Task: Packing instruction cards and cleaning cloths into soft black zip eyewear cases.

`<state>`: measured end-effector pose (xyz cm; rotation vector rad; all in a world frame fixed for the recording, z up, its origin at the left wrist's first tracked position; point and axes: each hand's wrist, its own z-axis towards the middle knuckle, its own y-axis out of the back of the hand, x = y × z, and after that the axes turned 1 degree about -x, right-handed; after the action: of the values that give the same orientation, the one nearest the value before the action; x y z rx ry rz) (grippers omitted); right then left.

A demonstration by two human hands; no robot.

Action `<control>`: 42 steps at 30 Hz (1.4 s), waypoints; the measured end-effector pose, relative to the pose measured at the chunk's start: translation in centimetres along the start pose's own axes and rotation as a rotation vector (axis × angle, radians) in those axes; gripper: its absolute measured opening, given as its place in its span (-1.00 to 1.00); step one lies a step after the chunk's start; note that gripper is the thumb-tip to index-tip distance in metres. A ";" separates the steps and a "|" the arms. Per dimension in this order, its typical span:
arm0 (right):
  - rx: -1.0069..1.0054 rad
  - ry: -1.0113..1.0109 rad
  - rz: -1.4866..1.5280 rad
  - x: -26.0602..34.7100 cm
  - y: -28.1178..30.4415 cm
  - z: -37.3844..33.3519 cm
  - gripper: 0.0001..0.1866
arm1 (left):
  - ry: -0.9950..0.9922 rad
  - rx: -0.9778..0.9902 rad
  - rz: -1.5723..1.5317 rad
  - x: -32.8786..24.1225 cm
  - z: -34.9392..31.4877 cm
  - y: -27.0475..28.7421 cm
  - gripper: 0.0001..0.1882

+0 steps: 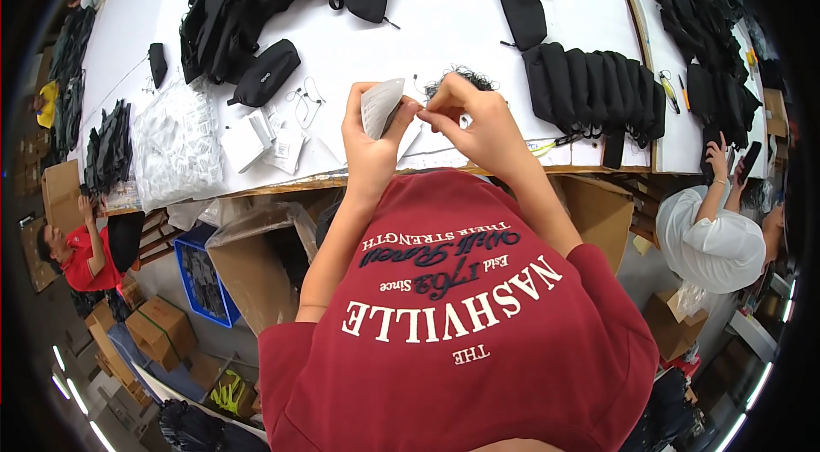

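My left hand [369,149] is closed round a white printed card or small stack of tags [381,107], held upright above the table edge. Close beside it, my right hand [480,126] is closed in a pinch, its fingertips meeting those of the left. Whatever lies in that pinch is too small to make out. Behind the right hand sits a tangle of thin black strings [468,76]. A few loose strings [305,102] lie left of my hands, near a stack of white cards [248,141] and small clear packets [287,149].
A heap of black pouches [248,8] covers the far left of the white table [444,16]. One black pouch [266,73] lies nearer. Several pouches stand in a row [594,89] at right. A pile of clear plastic bags [178,140] sits at left. Co-workers flank me.
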<state>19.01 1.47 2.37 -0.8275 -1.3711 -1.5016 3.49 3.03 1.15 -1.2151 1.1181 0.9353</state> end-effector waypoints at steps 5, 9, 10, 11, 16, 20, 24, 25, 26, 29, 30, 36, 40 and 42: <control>-0.027 -0.056 0.063 0.5 0.2 0.2 -0.82 | -0.015 -0.009 0.125 0.5 -0.4 0.6 -0.78; 0.078 -0.086 -0.049 0.3 0.4 0.2 -0.85 | -0.025 0.020 0.245 1.1 -0.5 1.2 -0.76; 0.077 -0.087 -0.048 0.3 0.4 0.1 -0.85 | -0.024 0.020 0.246 1.0 -0.6 1.1 -0.76; 0.060 -0.058 -0.069 0.3 0.4 0.2 -0.86 | -0.017 0.011 0.179 0.7 -0.7 0.8 -0.76; -0.041 -0.050 -0.034 0.8 0.6 0.1 -0.90 | 0.042 0.023 -0.087 -0.5 -0.7 0.2 -0.76; -0.119 -0.025 0.019 1.1 0.2 0.4 -0.89 | -0.025 -0.037 0.144 -0.4 -0.9 0.1 -0.89; -0.087 -0.088 0.081 1.0 0.4 0.8 -0.89 | -0.174 -0.043 0.296 0.0 -0.3 0.4 -0.92; -0.088 -0.088 0.081 1.0 0.4 0.8 -0.89 | -0.174 -0.042 0.296 -0.1 -0.1 0.4 -0.92; -0.089 -0.119 0.086 0.9 0.4 0.9 -0.89 | -0.273 0.001 0.380 -0.1 0.2 0.5 -0.92; -0.116 -0.140 0.115 0.4 0.1 1.0 -0.89 | -0.343 0.059 0.418 0.0 0.8 1.2 -0.92; -0.141 -0.134 0.139 0.1 0.0 1.0 -0.89 | -0.292 0.110 0.347 0.2 0.9 1.6 -0.94; 0.002 -0.175 0.120 -1.0 0.3 1.8 -0.90 | 0.243 0.340 0.066 1.5 2.7 3.4 -0.83; 0.091 -0.221 0.130 -1.7 -0.1 2.9 -0.88 | 0.304 0.378 -0.031 2.6 3.8 3.9 -0.88; 0.131 -0.283 0.266 -2.6 -0.4 3.4 -0.86 | 0.219 0.377 -0.032 2.8 4.6 4.1 -0.88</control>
<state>19.28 5.28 0.35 -1.1223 -1.4790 -1.1089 0.81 8.05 -2.49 -1.0353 1.3736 0.5413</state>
